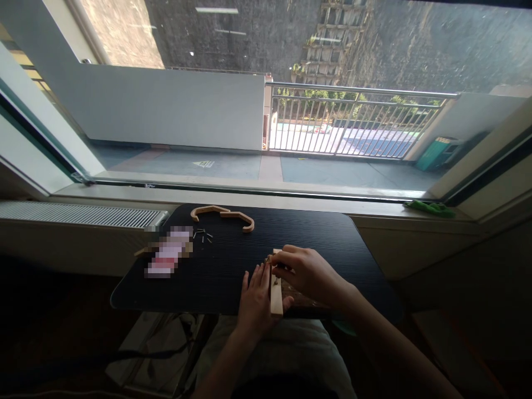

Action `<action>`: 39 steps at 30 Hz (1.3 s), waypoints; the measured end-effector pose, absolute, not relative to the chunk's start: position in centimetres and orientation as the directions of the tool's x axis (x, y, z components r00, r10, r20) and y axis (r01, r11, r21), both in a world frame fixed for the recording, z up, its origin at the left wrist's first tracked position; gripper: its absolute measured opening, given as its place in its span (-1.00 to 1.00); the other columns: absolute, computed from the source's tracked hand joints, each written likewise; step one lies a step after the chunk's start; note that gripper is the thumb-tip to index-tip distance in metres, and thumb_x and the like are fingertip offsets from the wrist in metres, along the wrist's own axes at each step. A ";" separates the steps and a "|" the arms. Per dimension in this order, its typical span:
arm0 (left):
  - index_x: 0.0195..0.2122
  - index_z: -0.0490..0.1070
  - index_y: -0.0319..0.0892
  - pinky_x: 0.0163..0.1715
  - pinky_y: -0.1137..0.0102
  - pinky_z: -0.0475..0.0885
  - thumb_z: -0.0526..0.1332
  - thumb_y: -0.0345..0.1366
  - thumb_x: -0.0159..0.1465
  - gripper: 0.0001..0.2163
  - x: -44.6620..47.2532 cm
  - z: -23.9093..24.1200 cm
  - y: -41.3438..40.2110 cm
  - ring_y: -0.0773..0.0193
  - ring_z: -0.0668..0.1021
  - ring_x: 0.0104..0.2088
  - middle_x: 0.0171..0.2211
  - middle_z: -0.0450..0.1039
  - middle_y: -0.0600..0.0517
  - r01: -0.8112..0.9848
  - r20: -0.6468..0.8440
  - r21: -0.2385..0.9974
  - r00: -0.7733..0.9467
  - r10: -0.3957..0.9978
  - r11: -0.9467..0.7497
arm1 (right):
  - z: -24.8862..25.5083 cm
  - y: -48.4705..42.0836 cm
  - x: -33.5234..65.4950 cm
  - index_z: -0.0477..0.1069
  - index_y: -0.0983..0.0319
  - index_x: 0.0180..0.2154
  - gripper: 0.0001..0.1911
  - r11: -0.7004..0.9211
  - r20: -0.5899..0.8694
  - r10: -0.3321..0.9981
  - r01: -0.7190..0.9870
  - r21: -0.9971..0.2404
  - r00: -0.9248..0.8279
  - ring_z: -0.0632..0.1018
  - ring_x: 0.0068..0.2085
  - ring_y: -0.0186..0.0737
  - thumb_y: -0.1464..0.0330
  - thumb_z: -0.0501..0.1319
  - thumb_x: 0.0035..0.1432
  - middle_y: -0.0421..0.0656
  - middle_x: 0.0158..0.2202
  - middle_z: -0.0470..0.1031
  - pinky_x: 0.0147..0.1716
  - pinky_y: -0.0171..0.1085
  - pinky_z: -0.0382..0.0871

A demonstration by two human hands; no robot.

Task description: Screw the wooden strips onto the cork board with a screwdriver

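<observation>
A pale, narrow wooden block (276, 302) lies near the table's front edge, pointing away from me. My left hand (254, 299) holds it, with the fingers along its left side and the thumb showing on its right. Over the block's far end, my right hand (305, 269) is closed in a pinch; what the fingertips hold is hidden. A small dark metal piece (276, 281) stands on the block's upper face, just below the right fingers. Something brown and shiny (301, 296) lies under the right wrist, too dim to name.
Two curved wooden hooks (240, 215) lie at the back of the black table (316, 230). Several small screws or nails (203, 235) are scattered left of the middle, beside a blurred pink-and-white packet (169, 252). Beyond the table are a windowsill (291, 203) and a radiator (83, 213).
</observation>
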State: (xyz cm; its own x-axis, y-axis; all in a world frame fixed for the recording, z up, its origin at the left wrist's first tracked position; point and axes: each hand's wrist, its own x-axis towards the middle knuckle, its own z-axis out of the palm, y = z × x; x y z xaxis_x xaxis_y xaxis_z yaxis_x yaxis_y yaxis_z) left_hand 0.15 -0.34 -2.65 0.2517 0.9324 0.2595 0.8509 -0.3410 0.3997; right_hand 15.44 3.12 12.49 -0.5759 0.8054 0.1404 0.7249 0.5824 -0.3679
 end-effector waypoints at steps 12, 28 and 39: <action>0.35 0.02 -0.37 0.28 -0.08 0.12 0.18 0.05 0.25 -0.22 0.1 -2.6 -0.4 -0.13 0.29 0.31 0.29 0.24 -0.34 0.864 0.241 0.375 0.257 0.936 -0.335 | 13.5 2.9 16.7 0.39 0.24 0.13 -0.62 0.623 0.077 0.758 0.683 -0.382 -0.648 0.55 -0.18 -0.18 0.44 0.03 0.34 -0.07 -0.16 0.55 -0.21 -0.26 0.35; 0.37 0.01 -0.29 0.28 -0.09 0.13 0.15 0.07 0.27 -0.24 -0.1 -2.7 -0.3 -0.11 0.28 0.31 0.30 0.23 -0.30 0.864 0.241 0.371 0.264 0.934 -0.340 | 12.7 3.2 16.9 0.44 0.17 0.04 -0.72 0.625 0.104 0.761 0.679 -0.386 -0.641 0.56 -0.19 -0.21 0.43 0.08 0.36 -0.11 -0.19 0.57 -0.19 -0.30 0.35; 0.35 0.01 -0.35 0.26 -0.12 0.16 0.14 0.02 0.29 -0.27 -0.2 -3.0 -0.1 -0.16 0.30 0.30 0.29 0.23 -0.35 0.867 0.244 0.355 0.275 0.930 -0.350 | 13.3 3.1 16.6 0.51 0.18 -0.04 -0.77 0.622 0.090 0.767 0.700 -0.351 -0.636 0.59 -0.26 -0.23 0.38 0.12 0.36 -0.12 -0.28 0.62 -0.26 -0.33 0.31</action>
